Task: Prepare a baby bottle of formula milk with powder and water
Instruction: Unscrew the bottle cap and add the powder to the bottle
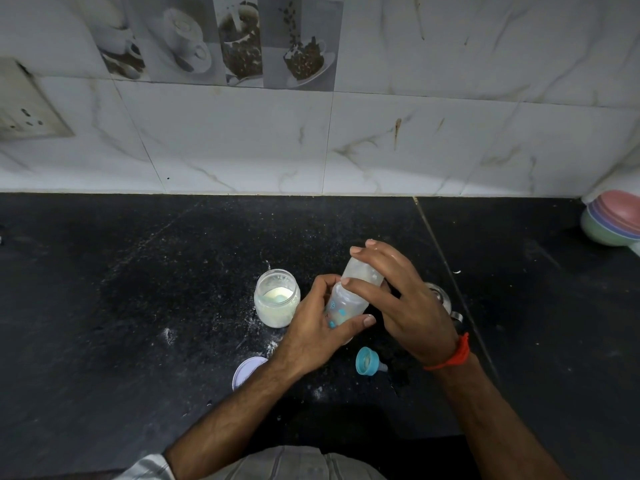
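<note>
A clear baby bottle (346,303) with blue prints tilts to the right above the black counter (156,271). My left hand (311,330) grips its lower body, thumb across the front. A translucent cap (362,273) sits over the bottle's top, and my right hand (401,296) curls its fingers round it. An open glass jar of white powder (277,297) stands just left of my left hand. The blue teat ring (367,362) lies on the counter below the bottle.
A pale lilac jar lid (247,370) lies near my left forearm. A steel vessel (441,296) is partly hidden behind my right hand. Stacked pastel bowls (611,220) sit at the far right by the tiled wall. Spilled powder dots the counter.
</note>
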`<state>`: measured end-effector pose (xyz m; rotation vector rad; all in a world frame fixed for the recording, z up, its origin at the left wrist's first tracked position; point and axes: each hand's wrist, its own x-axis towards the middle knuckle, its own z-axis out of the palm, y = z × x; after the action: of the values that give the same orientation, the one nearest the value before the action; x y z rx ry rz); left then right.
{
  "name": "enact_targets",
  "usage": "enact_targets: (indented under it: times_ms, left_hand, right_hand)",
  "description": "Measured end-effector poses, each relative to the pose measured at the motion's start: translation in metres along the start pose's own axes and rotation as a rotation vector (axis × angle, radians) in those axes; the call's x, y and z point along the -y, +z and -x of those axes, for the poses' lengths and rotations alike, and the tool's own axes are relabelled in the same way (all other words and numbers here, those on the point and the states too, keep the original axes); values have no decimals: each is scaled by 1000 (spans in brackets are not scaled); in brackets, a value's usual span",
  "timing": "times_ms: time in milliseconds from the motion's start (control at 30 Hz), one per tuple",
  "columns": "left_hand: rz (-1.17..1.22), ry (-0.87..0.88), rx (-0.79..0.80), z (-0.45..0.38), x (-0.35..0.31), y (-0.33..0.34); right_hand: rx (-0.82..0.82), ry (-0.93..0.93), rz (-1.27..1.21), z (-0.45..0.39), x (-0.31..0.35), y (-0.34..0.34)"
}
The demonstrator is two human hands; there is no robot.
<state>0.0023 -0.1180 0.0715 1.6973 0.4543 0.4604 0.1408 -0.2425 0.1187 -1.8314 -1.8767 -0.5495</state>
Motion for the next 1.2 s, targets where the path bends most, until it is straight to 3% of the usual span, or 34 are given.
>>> enact_targets:
  times_ms: [467,800,1000,1200]
  left_hand:
    - [-10,3,1,1,0,-2]
    - [-33,-27,-42,6,10,-6]
    - [-37,-52,-152,13,13,-16]
    - [-25,-40,-240,23,15,-29]
  right_hand:
    - [4,65,-97,2,0,0]
    - [-154,788,-652,15,6,16]
    - [65,1066,-747,37,-8,74]
    - [422,946,-582,54,-12,123]
